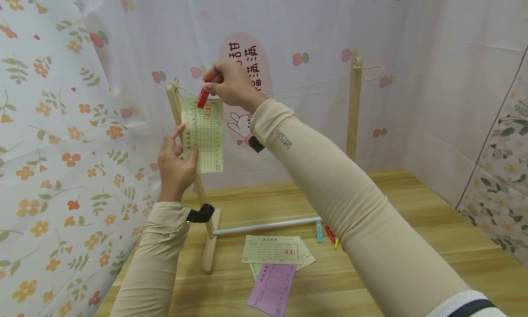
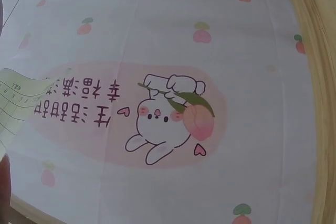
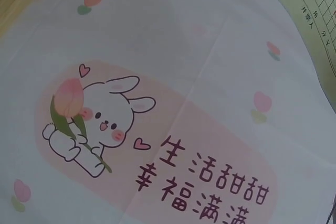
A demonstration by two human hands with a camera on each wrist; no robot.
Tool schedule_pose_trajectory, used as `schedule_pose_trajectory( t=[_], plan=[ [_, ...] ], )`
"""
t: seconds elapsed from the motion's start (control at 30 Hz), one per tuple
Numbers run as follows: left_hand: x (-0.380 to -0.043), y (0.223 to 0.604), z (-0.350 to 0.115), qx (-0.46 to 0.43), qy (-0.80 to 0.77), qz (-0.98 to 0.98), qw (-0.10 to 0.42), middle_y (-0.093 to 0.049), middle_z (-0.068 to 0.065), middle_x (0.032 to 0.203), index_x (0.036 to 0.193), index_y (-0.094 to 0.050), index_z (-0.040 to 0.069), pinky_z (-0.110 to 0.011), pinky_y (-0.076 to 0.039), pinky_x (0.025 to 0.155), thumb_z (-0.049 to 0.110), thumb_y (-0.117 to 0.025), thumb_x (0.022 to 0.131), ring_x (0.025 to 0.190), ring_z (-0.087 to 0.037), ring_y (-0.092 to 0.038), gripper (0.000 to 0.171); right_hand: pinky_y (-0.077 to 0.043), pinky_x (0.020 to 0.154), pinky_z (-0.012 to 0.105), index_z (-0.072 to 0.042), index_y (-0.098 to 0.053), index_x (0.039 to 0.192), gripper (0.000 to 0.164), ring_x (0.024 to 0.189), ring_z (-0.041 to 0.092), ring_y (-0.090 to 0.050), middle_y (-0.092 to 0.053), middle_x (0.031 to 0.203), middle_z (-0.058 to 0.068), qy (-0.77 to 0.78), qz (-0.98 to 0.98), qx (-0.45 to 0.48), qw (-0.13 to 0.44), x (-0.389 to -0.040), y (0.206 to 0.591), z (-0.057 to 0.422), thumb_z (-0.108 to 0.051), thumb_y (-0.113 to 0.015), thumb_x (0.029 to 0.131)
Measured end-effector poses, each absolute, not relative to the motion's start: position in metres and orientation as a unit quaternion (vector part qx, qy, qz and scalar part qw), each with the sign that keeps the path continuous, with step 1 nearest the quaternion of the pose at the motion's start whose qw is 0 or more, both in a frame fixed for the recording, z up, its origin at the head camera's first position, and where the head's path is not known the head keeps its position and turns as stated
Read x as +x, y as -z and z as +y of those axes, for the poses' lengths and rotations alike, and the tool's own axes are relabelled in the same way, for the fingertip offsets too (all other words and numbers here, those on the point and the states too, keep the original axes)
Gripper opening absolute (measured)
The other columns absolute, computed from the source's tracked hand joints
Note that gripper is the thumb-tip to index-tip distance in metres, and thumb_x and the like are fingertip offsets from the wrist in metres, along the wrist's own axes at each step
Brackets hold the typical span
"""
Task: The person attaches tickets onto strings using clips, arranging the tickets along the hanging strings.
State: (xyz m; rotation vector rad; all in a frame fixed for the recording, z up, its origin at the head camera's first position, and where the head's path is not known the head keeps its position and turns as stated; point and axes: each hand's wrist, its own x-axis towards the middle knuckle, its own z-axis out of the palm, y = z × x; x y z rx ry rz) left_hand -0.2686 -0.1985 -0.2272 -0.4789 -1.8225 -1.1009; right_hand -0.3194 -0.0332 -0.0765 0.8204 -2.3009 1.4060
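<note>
A yellow-green printed receipt slip (image 1: 210,143) hangs upright at the string (image 1: 309,84), close to the left wooden post (image 1: 175,104). My left hand (image 1: 175,159) pinches the slip's left edge, thumb in front. With thumb and fingertips my right hand (image 1: 231,84) pinches a red clothespin (image 1: 202,98) at the slip's top edge. Whether the clothespin's jaws have closed over string and paper is too small to tell. In the left wrist view a corner of the slip (image 2: 18,103) shows at the left; in the right wrist view its edge (image 3: 310,24) shows at the upper right.
On the wooden table (image 1: 392,207) lie a pale printed slip (image 1: 268,250) and a purple slip (image 1: 272,287), overlapping. To their right are a blue clothespin (image 1: 319,232), a red clothespin (image 1: 330,233) and something yellow. A white bar (image 1: 268,226) runs along the stand's base; another post (image 1: 354,111) stands right.
</note>
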Motion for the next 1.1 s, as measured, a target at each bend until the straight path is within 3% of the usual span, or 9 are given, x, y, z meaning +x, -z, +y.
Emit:
schedule_pose_trajectory(
  t=[0.17,0.43,0.73,0.93,1.1],
  plan=[
    [-0.268,0.226,-0.198,-0.198,0.450,-0.740,0.460,-0.052,-0.010,0.108,0.131,-0.046,0.013,-0.014,-0.042,0.042,-0.011,-0.060,0.076,0.059,-0.008,-0.054,0.062,-0.046,0.066,0.019,-0.006,-0.064,0.093,0.015,0.077,0.013,-0.057,-0.062,0.085,0.003,-0.482,-0.814,0.285,0.155,-0.318,0.075,-0.031,-0.009,-0.068,0.080],
    [-0.265,0.226,-0.194,-0.200,0.462,-0.746,0.436,-0.046,-0.003,0.126,0.133,-0.044,0.013,-0.016,-0.047,0.048,-0.011,-0.059,0.077,0.079,-0.022,-0.062,0.062,-0.046,0.073,0.016,-0.007,-0.062,0.104,0.026,0.086,0.011,-0.057,-0.061,0.093,0.001,-0.458,-0.829,0.292,0.131,-0.316,0.078,-0.027,-0.012,-0.069,0.080],
    [-0.268,0.229,-0.193,-0.210,0.451,-0.743,0.447,-0.045,-0.001,0.130,0.132,-0.045,0.011,-0.016,-0.049,0.053,-0.012,-0.060,0.076,0.078,-0.023,-0.061,0.062,-0.043,0.078,0.015,-0.009,-0.058,0.116,0.036,0.093,0.009,-0.054,-0.060,0.101,-0.001,-0.434,-0.840,0.302,0.127,-0.312,0.079,-0.023,-0.019,-0.066,0.083],
    [-0.267,0.229,-0.193,-0.219,0.458,-0.737,0.447,-0.044,-0.006,0.130,0.130,-0.045,0.005,-0.018,-0.051,0.066,-0.014,-0.060,0.075,0.092,-0.028,-0.059,0.061,-0.042,0.080,0.015,-0.009,-0.057,0.118,0.037,0.094,0.009,-0.054,-0.059,0.103,-0.001,-0.439,-0.834,0.307,0.130,-0.310,0.082,-0.021,-0.020,-0.065,0.084],
    [-0.256,0.223,-0.185,-0.225,0.460,-0.733,0.447,-0.042,-0.018,0.129,0.127,-0.044,-0.006,-0.029,-0.051,0.079,-0.018,-0.058,0.073,0.103,-0.030,-0.052,0.057,-0.042,0.080,0.015,-0.009,-0.057,0.117,0.036,0.095,0.008,-0.054,-0.060,0.104,-0.002,-0.439,-0.832,0.310,0.137,-0.309,0.084,-0.020,-0.023,-0.065,0.084]
  ],
)
